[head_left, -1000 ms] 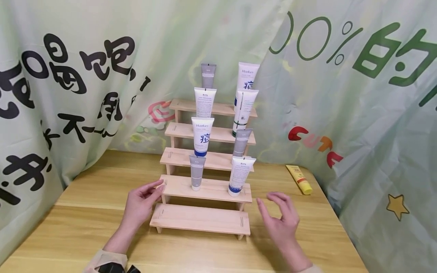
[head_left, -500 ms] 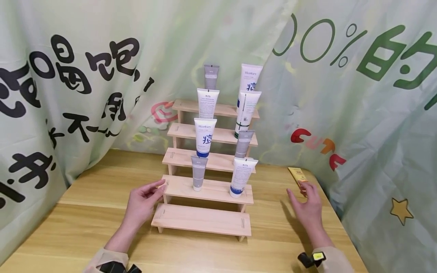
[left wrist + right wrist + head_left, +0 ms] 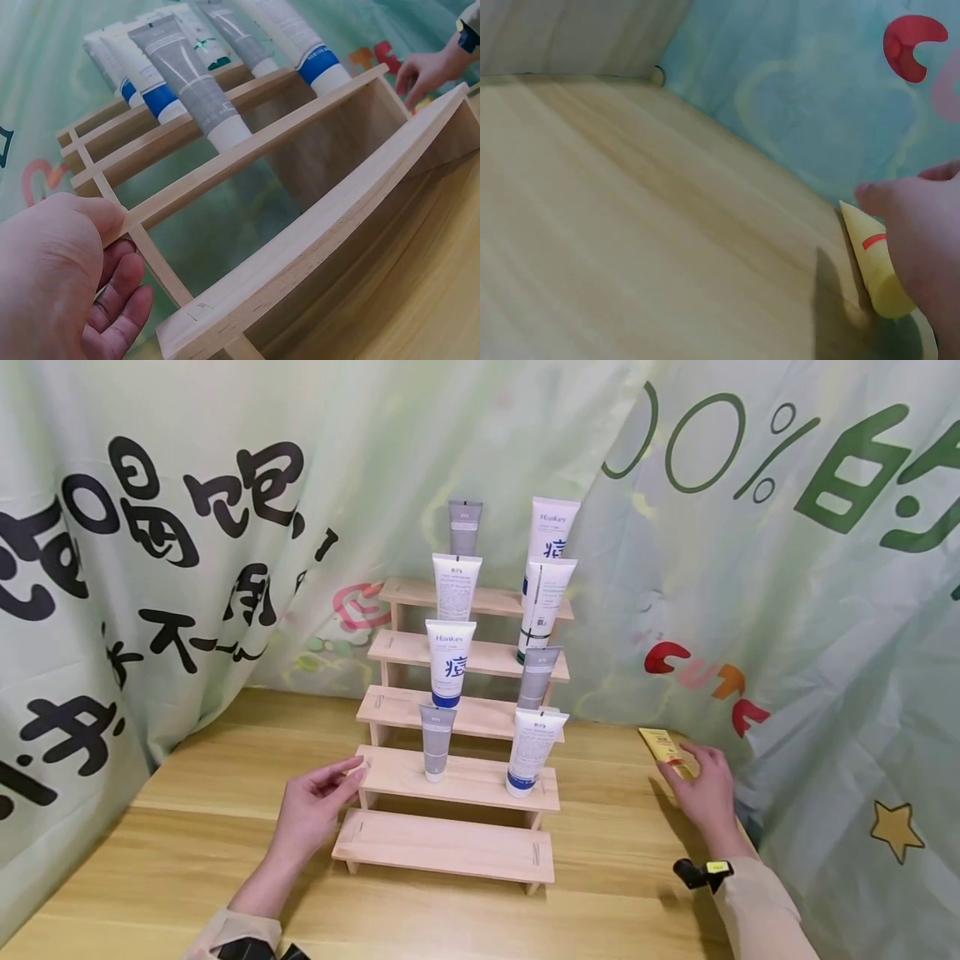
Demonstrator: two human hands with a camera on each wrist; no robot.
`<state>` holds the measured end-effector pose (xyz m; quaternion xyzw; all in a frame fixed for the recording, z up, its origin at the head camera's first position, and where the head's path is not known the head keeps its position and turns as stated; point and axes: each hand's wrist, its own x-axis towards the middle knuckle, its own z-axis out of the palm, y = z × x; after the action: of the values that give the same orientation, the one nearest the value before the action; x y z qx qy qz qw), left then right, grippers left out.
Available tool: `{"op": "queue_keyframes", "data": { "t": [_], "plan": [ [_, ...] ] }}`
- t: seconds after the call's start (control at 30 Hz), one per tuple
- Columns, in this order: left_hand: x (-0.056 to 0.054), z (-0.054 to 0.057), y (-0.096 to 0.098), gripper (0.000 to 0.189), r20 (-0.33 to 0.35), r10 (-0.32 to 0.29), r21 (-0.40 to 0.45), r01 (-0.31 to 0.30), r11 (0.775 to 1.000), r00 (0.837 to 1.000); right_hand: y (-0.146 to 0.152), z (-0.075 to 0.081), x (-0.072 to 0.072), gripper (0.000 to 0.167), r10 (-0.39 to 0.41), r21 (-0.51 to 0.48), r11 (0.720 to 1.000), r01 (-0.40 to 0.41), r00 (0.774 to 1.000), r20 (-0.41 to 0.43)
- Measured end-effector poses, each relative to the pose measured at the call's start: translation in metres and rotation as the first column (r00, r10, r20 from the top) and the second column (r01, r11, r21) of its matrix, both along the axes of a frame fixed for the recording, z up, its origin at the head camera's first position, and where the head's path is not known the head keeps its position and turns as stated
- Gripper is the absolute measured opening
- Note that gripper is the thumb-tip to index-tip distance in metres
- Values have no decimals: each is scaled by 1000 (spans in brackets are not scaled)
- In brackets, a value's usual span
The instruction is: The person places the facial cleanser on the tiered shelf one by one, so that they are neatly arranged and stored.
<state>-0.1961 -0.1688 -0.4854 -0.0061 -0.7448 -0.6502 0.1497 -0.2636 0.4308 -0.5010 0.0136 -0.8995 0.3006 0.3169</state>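
Note:
My left hand pinches the left end of the second step of a tiered wooden display stand; in the left wrist view the thumb lies at the board's corner. At the table's right side, my right hand is at a yellow squeeze tube lying flat, thumb on its near left side and fingers at its right. The right wrist view has the tube partly hidden behind the hand. On the stand's upper steps stand white tubes and grey tubes, caps down.
The lowest step of the stand holds no tubes. A printed curtain hangs behind and along the sides of the wooden table. The table's right edge runs close by the right forearm.
My right hand has moved right and away from me, from beside the stand to the yellow tube. My left hand stays on the stand, and the tubes on the steps stand as before.

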Motion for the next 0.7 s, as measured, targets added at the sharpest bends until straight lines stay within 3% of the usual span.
{"op": "queue_keyframes", "data": {
  "t": [0.33,0.57,0.7],
  "plan": [
    [0,0,0,26,-14,-2,7,2,1000,1000,9,2,-26,52,-37,68,997,25,983,179],
    [2,2,1,27,-9,-9,27,9,1000,1000,12,4,-30,68,-107,44,994,97,910,400],
    [2,2,1,28,-23,-6,20,6,1000,1000,11,7,-33,71,-85,46,996,72,895,438]
  ]
}}
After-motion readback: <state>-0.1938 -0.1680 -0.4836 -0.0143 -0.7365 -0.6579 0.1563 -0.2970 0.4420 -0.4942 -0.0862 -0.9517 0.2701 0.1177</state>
